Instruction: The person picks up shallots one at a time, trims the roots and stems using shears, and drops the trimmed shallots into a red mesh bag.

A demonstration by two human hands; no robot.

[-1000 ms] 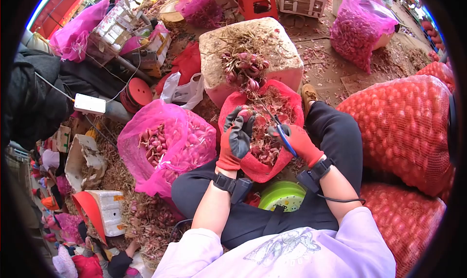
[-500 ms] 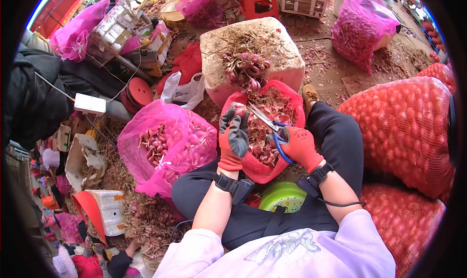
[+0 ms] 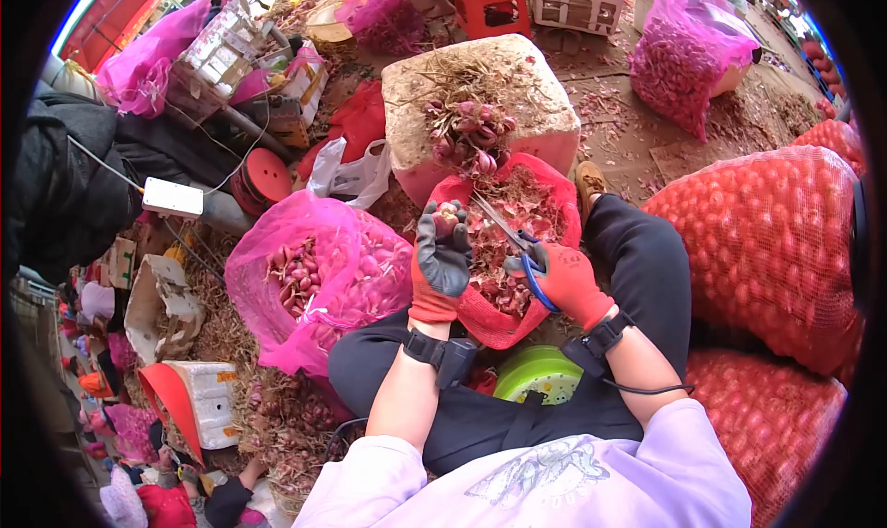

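My left hand (image 3: 441, 260), in a red and grey glove, holds a shallot (image 3: 449, 210) at its fingertips above a red mesh bag (image 3: 545, 182) of trimmings on my lap. My right hand (image 3: 570, 279), in a red glove, grips blue-handled scissors (image 3: 510, 235) whose blades point up-left toward the shallot. Behind the red bag stands a foam box (image 3: 527, 103) topped with a heap of untrimmed shallots (image 3: 467, 131) with dry roots.
A pink plastic bag (image 3: 319, 269) of shallots sits left of my knee. Large red net sacks (image 3: 767, 242) fill the right side. A green basin (image 3: 536, 373) lies between my legs. Boxes, bags and onion skins litter the ground at the left and back.
My right hand turned the scissors so the blades now point up-left at the shallot. My left hand rose slightly and lost the long stem seen a second ago.
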